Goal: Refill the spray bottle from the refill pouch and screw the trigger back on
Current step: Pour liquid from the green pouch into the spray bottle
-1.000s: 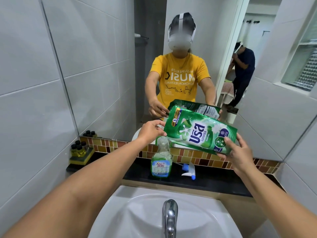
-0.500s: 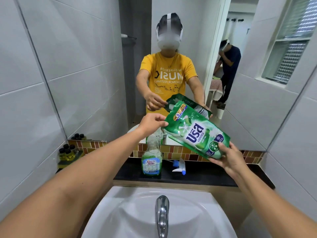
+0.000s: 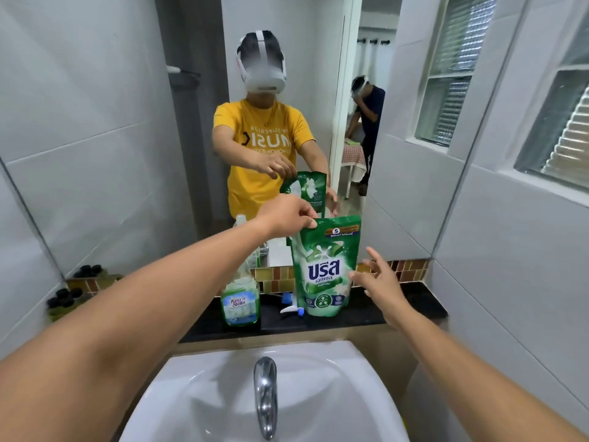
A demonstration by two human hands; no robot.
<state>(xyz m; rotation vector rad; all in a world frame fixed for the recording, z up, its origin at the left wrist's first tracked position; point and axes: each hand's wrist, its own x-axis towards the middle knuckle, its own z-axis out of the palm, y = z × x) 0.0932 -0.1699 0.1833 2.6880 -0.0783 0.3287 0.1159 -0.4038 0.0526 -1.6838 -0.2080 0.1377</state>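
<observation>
On the far surface, the pouch is standing upright, right of the spray bottle. The left hand is pinching its top corner; the right hand is hovering open beside it. A one-corner pull could be tipping it onto the trigger.

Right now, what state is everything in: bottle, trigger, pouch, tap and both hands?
Refill pouch: upright, held by its top corner; opened or not, cannot tell.
Left hand: pinching the pouch's top corner.
Right hand: open, fingers spread beside the pouch.
Spray bottle: upright on the ledge, trigger off.
Trigger: lying on the ledge, partly behind the pouch.
Tap: no water running.
</observation>
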